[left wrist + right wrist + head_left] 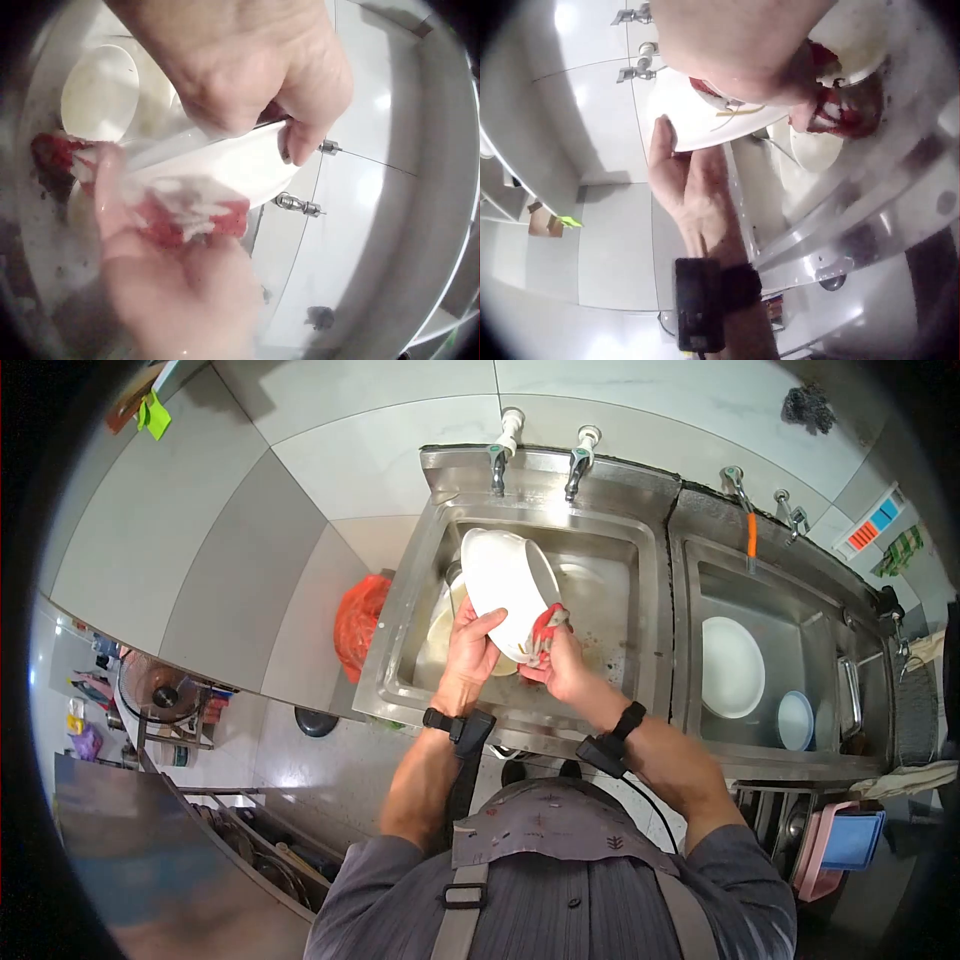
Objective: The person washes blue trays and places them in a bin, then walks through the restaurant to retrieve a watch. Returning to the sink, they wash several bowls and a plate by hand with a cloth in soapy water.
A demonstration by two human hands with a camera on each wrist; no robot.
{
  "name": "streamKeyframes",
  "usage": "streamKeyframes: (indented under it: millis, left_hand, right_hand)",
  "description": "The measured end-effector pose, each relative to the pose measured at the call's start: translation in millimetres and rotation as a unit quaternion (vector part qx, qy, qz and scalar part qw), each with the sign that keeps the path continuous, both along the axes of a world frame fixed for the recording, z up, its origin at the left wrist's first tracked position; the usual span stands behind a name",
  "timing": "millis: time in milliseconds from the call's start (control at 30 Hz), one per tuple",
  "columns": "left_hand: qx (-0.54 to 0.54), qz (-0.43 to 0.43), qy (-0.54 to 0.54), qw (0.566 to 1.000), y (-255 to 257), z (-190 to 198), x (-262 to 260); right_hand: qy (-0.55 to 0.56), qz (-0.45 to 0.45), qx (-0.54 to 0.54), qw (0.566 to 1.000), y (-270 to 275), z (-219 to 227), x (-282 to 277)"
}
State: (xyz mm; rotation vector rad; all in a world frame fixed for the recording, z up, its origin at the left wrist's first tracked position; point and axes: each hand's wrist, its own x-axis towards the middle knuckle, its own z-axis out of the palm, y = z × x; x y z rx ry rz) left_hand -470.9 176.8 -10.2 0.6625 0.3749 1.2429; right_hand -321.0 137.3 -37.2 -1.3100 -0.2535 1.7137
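A large white bowl (500,585) is tilted on its side over the left sink basin. My left hand (470,648) grips its near edge, thumb on the outer wall. My right hand (562,668) holds a wet red-and-white cloth (169,217) against the bowl by the rim. In the left wrist view, the cloth spreads along the white wall and hangs past the fingers. Thin yellowish strands (739,113) cling to the bowl in the right wrist view. Pale dishes (101,94) lie below in the basin.
Two taps (578,465) stand behind the left basin (655,600). The right basin holds a white dish (732,668) and a smaller pale bowl (796,720). A red plastic bag (360,625) is left of the sink. An orange hose end (751,538) hangs from another tap.
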Motion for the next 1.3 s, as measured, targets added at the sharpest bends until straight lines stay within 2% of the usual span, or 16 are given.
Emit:
streamKeyframes:
  millis: [133,167,200,233,333,467,533,600,700,767,800,867,1000,1033,1133,1300]
  left_hand:
    - [-0.002,0.046,-0.021,0.999,2.4,-1.7,0.7]
    - [-0.009,0.059,-0.024,0.998,5.8,-2.1,-1.5]
    - [-0.006,0.055,-0.024,0.998,8.1,-2.5,-6.0]
    - [-0.023,0.060,-0.042,0.997,11.3,-4.1,-13.5]
    - [-0.053,0.076,-0.074,0.993,18.7,-17.4,-38.6]
    - [-0.092,0.092,-0.122,0.984,16.2,-19.9,-58.7]
    - [-0.097,0.091,-0.146,0.980,16.4,-23.1,-64.5]
    - [-0.100,0.080,-0.167,0.978,19.8,-39.1,-72.4]
    - [-0.108,0.053,-0.193,0.974,11.2,-34.2,-72.3]
    - [-0.112,0.041,-0.196,0.973,6.3,-36.6,-69.8]
    - [-0.104,0.014,-0.206,0.973,6.1,-39.0,-68.7]
    - [-0.091,-0.014,-0.215,0.972,7.3,-44.1,-69.0]
    - [-0.105,0.008,-0.145,0.984,-0.7,-52.9,-59.8]
    - [-0.058,-0.012,-0.104,0.993,-0.9,-55.7,-58.4]
    - [-0.125,-0.085,-0.140,0.978,-5.5,-30.3,-45.1]
    - [-0.070,-0.143,-0.109,0.981,-3.6,-6.4,-22.6]
  right_hand:
    - [-0.025,-0.003,0.061,0.998,-13.6,1.3,-14.5]
    - [-0.102,0.013,0.100,0.990,-19.7,13.8,-17.6]
    - [-0.178,0.028,0.137,0.974,-25.6,22.8,-19.4]
    - [-0.349,0.078,0.208,0.911,-7.9,-48.0,-9.4]
    - [-0.355,0.158,0.146,0.910,-15.6,-5.8,9.4]
    - [-0.516,0.230,0.201,0.800,5.1,-19.5,41.1]
    - [-0.468,0.229,0.209,0.827,12.6,-19.3,56.5]
    - [-0.587,0.239,0.189,0.750,29.8,-55.3,66.8]
    - [-0.618,0.184,0.280,0.711,7.7,-1.2,62.0]
    - [-0.651,0.093,0.458,0.598,7.1,9.4,63.3]
    - [-0.650,0.093,0.462,0.597,3.2,14.8,66.3]
    - [-0.715,0.077,0.497,0.486,-6.1,23.6,74.9]
    - [-0.716,0.049,0.528,0.454,-4.5,21.0,103.8]
    - [-0.720,0.025,0.541,0.434,-3.1,27.6,109.8]
    - [-0.736,-0.036,0.561,0.377,-7.0,55.1,129.9]
    - [-0.735,-0.091,0.551,0.384,-23.7,84.9,160.8]
